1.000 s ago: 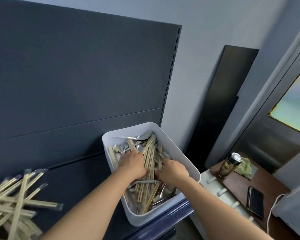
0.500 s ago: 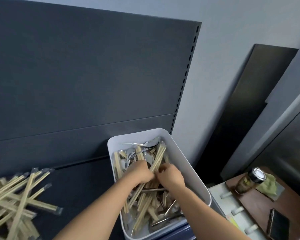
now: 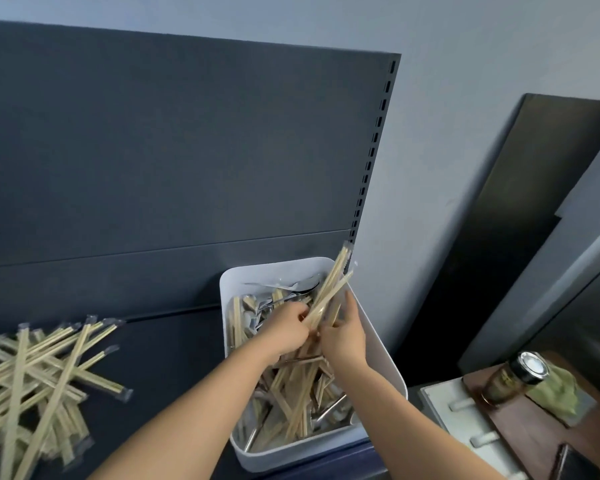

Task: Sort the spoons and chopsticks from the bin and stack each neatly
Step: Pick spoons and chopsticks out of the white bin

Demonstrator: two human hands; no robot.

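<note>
A white bin (image 3: 381, 344) on the dark shelf holds mixed wrapped chopsticks and metal spoons (image 3: 302, 289). Over the bin, my left hand (image 3: 284, 332) and my right hand (image 3: 343, 336) both grip a bundle of wrapped chopsticks (image 3: 329, 289). The bundle is tilted up, its far ends rising above the bin's back right rim. A loose, crisscrossed pile of wrapped chopsticks (image 3: 39, 375) lies on the shelf at the left. I see no spoons outside the bin.
The dark shelf surface (image 3: 174, 358) lies between pile and bin, with a dark back panel (image 3: 174, 150) behind. Lower right: a brown side table with a glass jar (image 3: 513, 379), a green cloth (image 3: 555, 393) and a phone (image 3: 582, 465). A black board (image 3: 520, 220) leans on the wall.
Both hands have closed together on a bundle of chopsticks and lifted its far ends up out of the bin. The view has shifted left and up.
</note>
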